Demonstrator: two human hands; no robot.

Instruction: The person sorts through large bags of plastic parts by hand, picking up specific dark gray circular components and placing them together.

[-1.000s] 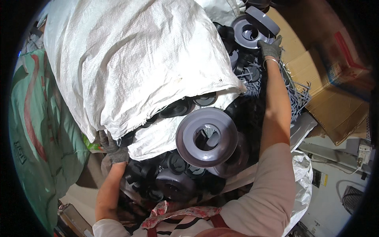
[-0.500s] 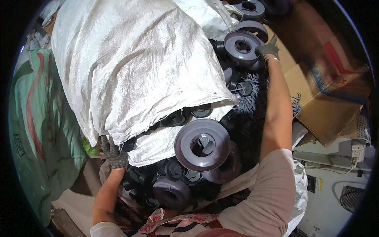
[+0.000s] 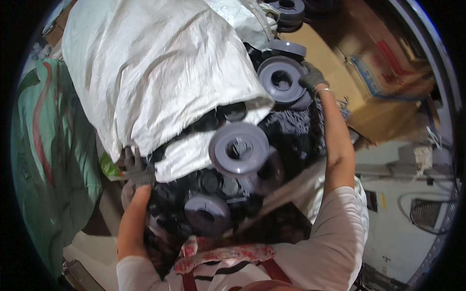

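My right hand point(image 3: 313, 79), in a grey knit glove, grips the right rim of a grey ring-shaped plastic part point(image 3: 267, 79) with a wide central hole. The part is at the far right of the heap, beside the sack's edge. My left hand point(image 3: 138, 170), gloved alike, is closed on the near left corner of the large white woven sack point(image 3: 170, 82); the fingertips are partly lost against the cloth. Dark round parts point(image 3: 235, 111) show in the sack's mouth. Another grey ring point(image 3: 218, 150) lies in front of the mouth, partly over the sack's lower flap.
Black round pieces point(image 3: 208, 182) and a further grey ring point(image 3: 194, 211) lie close to me. Small grey pieces point(image 3: 293, 121) are heaped right of the sack. A green sack point(image 3: 63, 145) stands left, cardboard boxes point(image 3: 369, 114) right, stacked grey rings point(image 3: 289, 17) at the back.
My right hand has drawn the grey ring nearer to me along the sack's edge. My left hand stays at the sack's corner. The whole view has shifted.
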